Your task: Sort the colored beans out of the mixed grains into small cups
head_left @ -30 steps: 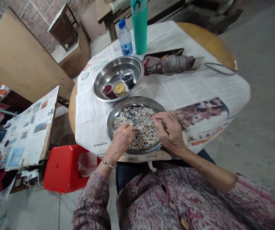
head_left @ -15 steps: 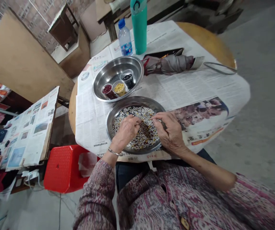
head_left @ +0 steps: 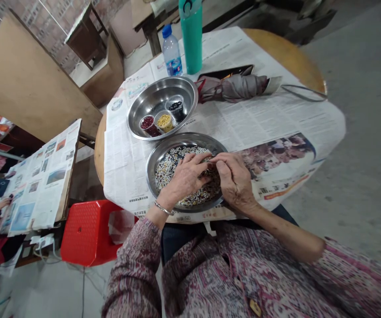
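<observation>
Your newspaper-covered surface (head_left: 124,176) holds a steel bowl (head_left: 185,138) of mixed beans (head_left: 170,174) at six o'clock. Your left hand (head_left: 185,176) and right hand (head_left: 235,179) curl over them, nearly meeting; whether they pinch any, you cannot tell. At twelve o'clock, a second steel bowl (head_left: 162,81) holds three small cups (head_left: 165,122).

Newspaper (head_left: 270,121) covers the round wooden table (head_left: 285,53) (a steel bowl (head_left: 185,140) atop).
</observation>
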`<state>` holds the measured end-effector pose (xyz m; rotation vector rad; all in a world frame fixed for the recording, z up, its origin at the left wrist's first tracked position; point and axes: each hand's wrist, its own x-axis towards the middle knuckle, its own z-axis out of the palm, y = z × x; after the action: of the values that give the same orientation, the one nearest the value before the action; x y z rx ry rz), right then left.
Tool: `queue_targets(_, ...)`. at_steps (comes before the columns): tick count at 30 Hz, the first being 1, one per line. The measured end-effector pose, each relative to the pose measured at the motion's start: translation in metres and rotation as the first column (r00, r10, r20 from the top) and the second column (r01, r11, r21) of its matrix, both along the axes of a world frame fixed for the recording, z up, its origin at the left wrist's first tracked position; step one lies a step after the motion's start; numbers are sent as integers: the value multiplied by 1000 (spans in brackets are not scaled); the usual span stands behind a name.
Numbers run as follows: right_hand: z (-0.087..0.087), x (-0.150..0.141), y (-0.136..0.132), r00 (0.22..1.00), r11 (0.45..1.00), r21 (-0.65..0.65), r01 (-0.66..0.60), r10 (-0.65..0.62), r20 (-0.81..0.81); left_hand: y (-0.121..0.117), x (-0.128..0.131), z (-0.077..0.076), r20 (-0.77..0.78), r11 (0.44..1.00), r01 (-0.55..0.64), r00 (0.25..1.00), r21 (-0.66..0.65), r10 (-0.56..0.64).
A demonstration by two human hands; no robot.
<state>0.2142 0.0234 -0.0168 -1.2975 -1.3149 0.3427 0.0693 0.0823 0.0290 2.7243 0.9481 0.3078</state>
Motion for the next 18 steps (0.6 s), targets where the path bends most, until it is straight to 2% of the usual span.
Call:
queue_targets(3,0,0,0,1000,1000,-4,5,-5,-17,7,0,1,-95,998,-43,994,38,46)
queue_targets(6,1,1,0,1000,1000,-19,-4,4,-12,9,-4,4,-125,987,-146,980,62,153)
queue_targets(12,0,2,1,1000,1000,-5,5,-5,1,-13,-36,8,6,933,-357,934,42,357)
queue_targets(15,-2,2,1,1000,1000,-12,4,-4,30,-31,-54,7,92,923,-382,922,51,377)
queue_targets(18,-4,2,2,997,1000,-4,6,-6,83,-45,-66,3,179,934,-354,922,36,343)
